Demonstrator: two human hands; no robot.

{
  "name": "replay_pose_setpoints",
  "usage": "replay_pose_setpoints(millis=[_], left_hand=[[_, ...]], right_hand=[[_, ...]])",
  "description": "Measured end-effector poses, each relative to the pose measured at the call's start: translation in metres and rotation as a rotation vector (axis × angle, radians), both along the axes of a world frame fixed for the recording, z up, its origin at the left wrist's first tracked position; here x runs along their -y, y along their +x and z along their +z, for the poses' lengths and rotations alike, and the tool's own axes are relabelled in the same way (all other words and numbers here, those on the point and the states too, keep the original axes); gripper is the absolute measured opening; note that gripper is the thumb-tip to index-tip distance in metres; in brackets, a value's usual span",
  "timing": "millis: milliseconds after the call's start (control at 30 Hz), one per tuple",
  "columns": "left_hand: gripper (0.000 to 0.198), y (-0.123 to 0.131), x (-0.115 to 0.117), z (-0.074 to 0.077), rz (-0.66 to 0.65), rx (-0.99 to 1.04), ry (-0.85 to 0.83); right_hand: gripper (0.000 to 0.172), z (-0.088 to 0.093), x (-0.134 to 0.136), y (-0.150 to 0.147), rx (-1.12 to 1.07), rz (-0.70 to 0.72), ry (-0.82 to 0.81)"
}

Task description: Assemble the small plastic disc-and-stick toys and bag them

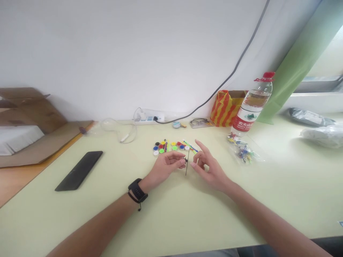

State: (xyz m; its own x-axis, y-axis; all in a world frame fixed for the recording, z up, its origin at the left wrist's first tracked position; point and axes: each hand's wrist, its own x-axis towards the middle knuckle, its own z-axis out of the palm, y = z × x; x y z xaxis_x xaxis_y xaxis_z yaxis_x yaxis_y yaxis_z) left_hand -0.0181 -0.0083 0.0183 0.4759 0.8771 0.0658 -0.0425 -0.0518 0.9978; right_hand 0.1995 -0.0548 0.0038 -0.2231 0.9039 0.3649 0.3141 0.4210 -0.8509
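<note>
My left hand [169, 163] pinches a small black piece with a long thin black blade [187, 166] standing out from it, much like a small propeller; its exact kind is too small to tell. To the right of the blade is my right hand [210, 166], its index finger raised and its fingers apart, with nothing visible in them. Just beyond both hands lie several small round coloured pieces [174, 147] in black, blue, red, green, yellow and white. Thin coloured strips [189, 145] lie among them. A black band is on my left wrist.
A dark flat slab [79, 170] lies at left, near an open cardboard box [53, 132]. A power strip [149, 117] and cable run along the wall. At right stand a water bottle [252, 107] and a striped bag [225, 109], with a clear bag of small parts [245, 152] in front.
</note>
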Motion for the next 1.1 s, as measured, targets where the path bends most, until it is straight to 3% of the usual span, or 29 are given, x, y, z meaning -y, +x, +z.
replay_pose_setpoints(millis=[200, 267, 367, 433, 500, 733, 1100], left_hand=[[0.037, -0.001, -0.001, -0.001, -0.014, -0.007, 0.001], [0.036, 0.000, -0.001, -0.001, -0.011, -0.010, -0.003], [0.036, 0.000, -0.001, 0.000, -0.005, -0.005, -0.017], [0.037, 0.001, -0.001, 0.000, 0.006, 0.006, -0.024], [0.038, 0.001, -0.001, 0.000, 0.012, 0.010, -0.024], [0.037, 0.000, 0.000, -0.003, -0.046, -0.004, 0.006], [0.033, 0.001, 0.003, -0.003, -0.055, -0.009, 0.019]], right_hand=[[0.094, -0.004, 0.001, -0.002, -0.049, -0.039, 0.054], [0.081, -0.003, 0.000, -0.002, -0.071, -0.062, 0.051], [0.033, 0.001, -0.001, 0.000, -0.050, -0.028, -0.040], [0.057, 0.004, -0.001, 0.001, -0.045, 0.021, -0.124], [0.066, 0.007, -0.001, 0.002, -0.057, 0.039, -0.156], [0.029, 0.009, -0.002, -0.003, -0.119, 0.010, -0.103], [0.028, 0.003, -0.003, -0.003, -0.096, 0.037, -0.118]])
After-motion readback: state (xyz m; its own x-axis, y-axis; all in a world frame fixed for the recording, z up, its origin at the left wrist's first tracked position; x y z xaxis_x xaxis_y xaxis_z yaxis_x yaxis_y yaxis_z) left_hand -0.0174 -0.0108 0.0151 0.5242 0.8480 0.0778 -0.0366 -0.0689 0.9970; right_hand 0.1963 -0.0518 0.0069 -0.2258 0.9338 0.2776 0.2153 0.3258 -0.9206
